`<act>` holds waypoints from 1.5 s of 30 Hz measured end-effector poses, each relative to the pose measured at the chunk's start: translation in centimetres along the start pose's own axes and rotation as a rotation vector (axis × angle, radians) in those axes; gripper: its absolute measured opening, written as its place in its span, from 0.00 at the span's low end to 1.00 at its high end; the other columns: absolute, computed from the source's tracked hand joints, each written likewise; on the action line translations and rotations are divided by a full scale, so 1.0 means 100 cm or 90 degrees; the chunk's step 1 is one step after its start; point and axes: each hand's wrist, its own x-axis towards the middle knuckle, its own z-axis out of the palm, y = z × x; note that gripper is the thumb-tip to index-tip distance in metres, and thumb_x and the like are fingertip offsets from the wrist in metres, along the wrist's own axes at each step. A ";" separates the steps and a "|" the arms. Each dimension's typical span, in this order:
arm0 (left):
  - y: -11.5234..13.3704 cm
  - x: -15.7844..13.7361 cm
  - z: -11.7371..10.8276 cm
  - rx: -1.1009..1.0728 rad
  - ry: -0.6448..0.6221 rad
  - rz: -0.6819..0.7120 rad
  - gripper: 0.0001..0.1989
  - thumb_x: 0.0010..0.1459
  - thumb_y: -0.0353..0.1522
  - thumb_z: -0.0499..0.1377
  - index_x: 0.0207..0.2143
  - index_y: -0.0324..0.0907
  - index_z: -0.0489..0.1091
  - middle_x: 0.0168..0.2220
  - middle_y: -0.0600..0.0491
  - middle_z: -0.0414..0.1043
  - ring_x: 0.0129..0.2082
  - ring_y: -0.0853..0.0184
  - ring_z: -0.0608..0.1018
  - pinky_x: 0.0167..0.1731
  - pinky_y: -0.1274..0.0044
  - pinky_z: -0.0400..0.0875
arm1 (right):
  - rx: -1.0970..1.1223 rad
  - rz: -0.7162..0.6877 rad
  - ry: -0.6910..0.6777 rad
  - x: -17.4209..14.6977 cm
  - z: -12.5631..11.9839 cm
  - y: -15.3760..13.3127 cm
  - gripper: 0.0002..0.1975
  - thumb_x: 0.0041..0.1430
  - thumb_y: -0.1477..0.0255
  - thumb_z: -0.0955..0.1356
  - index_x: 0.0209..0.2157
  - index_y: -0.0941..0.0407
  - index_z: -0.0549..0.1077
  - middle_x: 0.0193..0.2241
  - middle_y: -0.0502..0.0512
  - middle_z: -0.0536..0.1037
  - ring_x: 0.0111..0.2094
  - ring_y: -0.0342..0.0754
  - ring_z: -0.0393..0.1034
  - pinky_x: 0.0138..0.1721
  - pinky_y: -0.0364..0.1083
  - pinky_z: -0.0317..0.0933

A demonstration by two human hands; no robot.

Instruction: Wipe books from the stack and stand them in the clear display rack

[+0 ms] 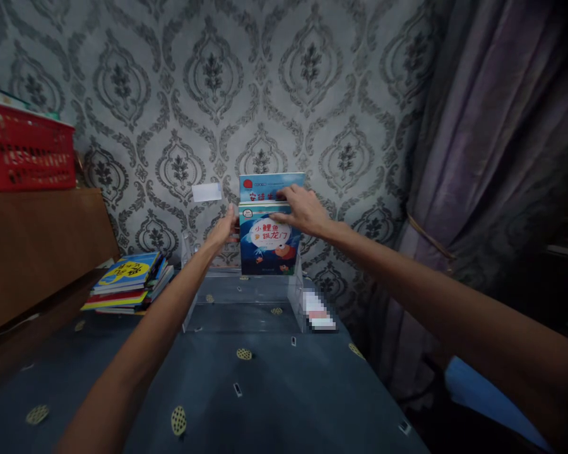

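A dark blue picture book (267,258) with a fish on its cover stands upright in a clear plastic rack (246,315). Behind it rises a taller light-blue picture book (265,179), its lower part hidden. My right hand (307,211) grips the front book near its top right, thumb on the cover and fingers over the top edge, in front of the rear book. At the left edge of the books is my left hand (224,228), its fingers closed against that edge; the fingertips are partly hidden.
A pile of books (127,280) lies on the left of the dark patterned tablecloth (208,384). Beyond it, a red basket (28,148) sits on a brown wooden cabinet (42,246). A pixelated patch (319,312) adjoins the rack's right side. A tied curtain (426,239) hangs at right.
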 end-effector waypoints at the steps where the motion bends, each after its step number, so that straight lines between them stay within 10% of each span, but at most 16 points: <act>1: -0.002 0.001 0.000 -0.010 -0.010 -0.004 0.41 0.59 0.63 0.42 0.34 0.40 0.78 0.36 0.44 0.80 0.36 0.60 0.80 0.30 0.74 0.72 | -0.003 -0.006 -0.002 0.000 0.001 0.000 0.25 0.60 0.54 0.69 0.52 0.56 0.73 0.46 0.63 0.73 0.45 0.61 0.67 0.45 0.55 0.60; 8: -0.002 0.008 -0.004 -0.094 0.021 0.103 0.35 0.60 0.60 0.48 0.36 0.40 0.77 0.37 0.43 0.81 0.40 0.59 0.80 0.36 0.73 0.73 | 0.009 -0.021 0.008 -0.005 0.003 0.001 0.23 0.60 0.58 0.70 0.55 0.53 0.75 0.46 0.63 0.72 0.46 0.61 0.67 0.46 0.57 0.62; 13: 0.037 0.020 -0.035 -0.097 0.192 0.283 0.21 0.58 0.48 0.59 0.39 0.39 0.78 0.39 0.47 0.80 0.39 0.64 0.79 0.35 0.77 0.73 | 0.029 -0.013 0.013 -0.007 0.002 0.000 0.22 0.64 0.58 0.68 0.54 0.55 0.76 0.47 0.63 0.73 0.46 0.60 0.68 0.46 0.57 0.62; 20: 0.071 0.018 -0.060 0.047 0.238 0.408 0.19 0.44 0.27 0.62 0.42 0.38 0.77 0.42 0.49 0.79 0.42 0.64 0.79 0.44 0.74 0.74 | -0.031 -0.028 0.062 -0.012 0.003 -0.019 0.16 0.66 0.66 0.65 0.53 0.55 0.75 0.51 0.64 0.73 0.50 0.62 0.66 0.47 0.57 0.60; 26: 0.066 0.010 -0.063 0.033 0.299 0.413 0.28 0.43 0.25 0.59 0.51 0.38 0.72 0.35 0.52 0.78 0.36 0.66 0.80 0.40 0.76 0.75 | -0.091 -0.048 0.052 -0.023 0.001 -0.046 0.20 0.66 0.75 0.62 0.58 0.55 0.71 0.57 0.64 0.72 0.54 0.62 0.64 0.50 0.56 0.57; 45: 0.138 -0.025 -0.067 0.105 0.475 0.651 0.11 0.57 0.26 0.61 0.38 0.46 0.61 0.40 0.54 0.71 0.49 0.66 0.76 0.47 0.78 0.73 | -0.088 -0.033 0.080 -0.030 -0.006 -0.065 0.13 0.61 0.75 0.64 0.47 0.57 0.72 0.45 0.63 0.75 0.47 0.61 0.64 0.46 0.54 0.55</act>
